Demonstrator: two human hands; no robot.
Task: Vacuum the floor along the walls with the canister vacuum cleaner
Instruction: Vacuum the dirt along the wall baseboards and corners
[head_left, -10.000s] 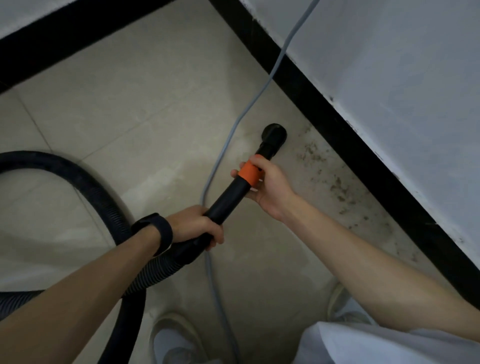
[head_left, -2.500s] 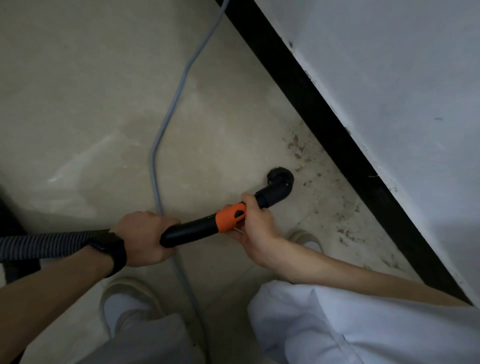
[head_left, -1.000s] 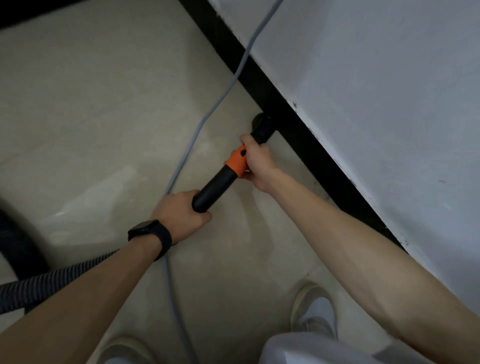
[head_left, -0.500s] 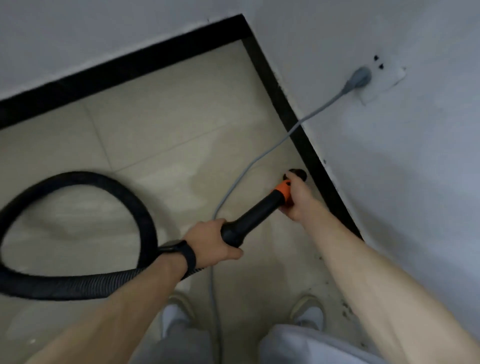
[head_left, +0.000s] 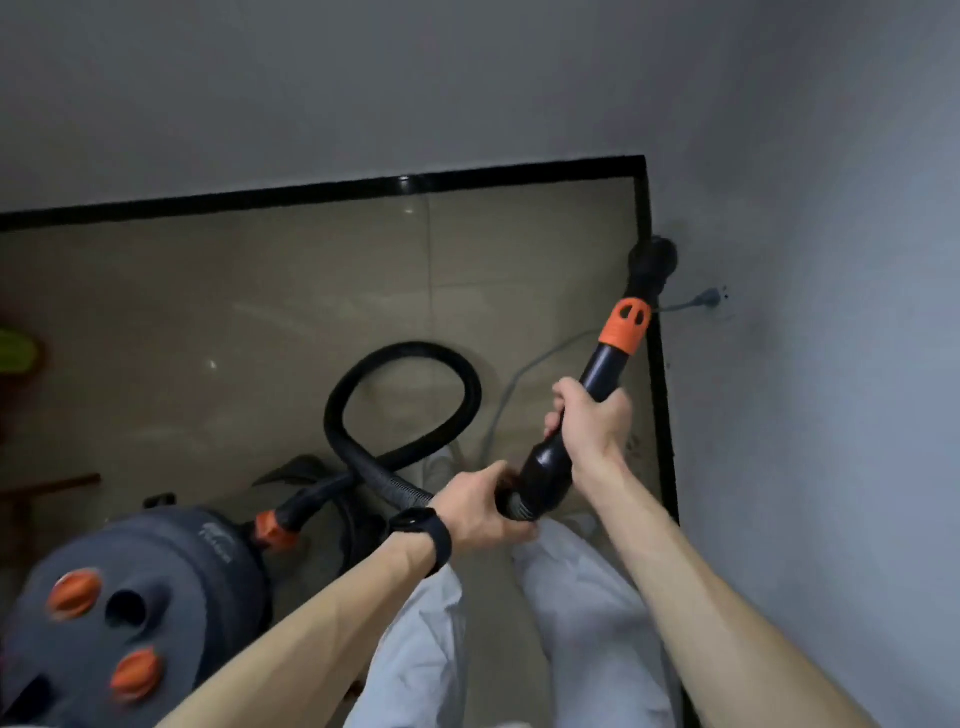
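The black vacuum wand (head_left: 605, 369) with an orange collar (head_left: 626, 328) points up and away, its round nozzle (head_left: 653, 260) lifted off the floor in front of the right wall. My right hand (head_left: 589, 418) grips the wand below the collar. My left hand (head_left: 480, 506), with a black watch on the wrist, holds the ribbed hose end where it joins the wand. The black hose (head_left: 400, 395) loops over the beige tiled floor (head_left: 260, 332) back to the grey canister vacuum (head_left: 130, 613) at lower left.
A black baseboard (head_left: 662, 415) runs along the right wall and along the far wall, meeting in a corner. A grey power cord (head_left: 524, 374) leads to a plug (head_left: 706, 300) in the right wall. My white trousers and shoes fill the lower middle. Something green sits at the far left edge.
The view has tipped up and the canister has come into sight. The nozzle has risen off the floor by the baseboard. My right hand has slid down from the orange collar to the black tube.
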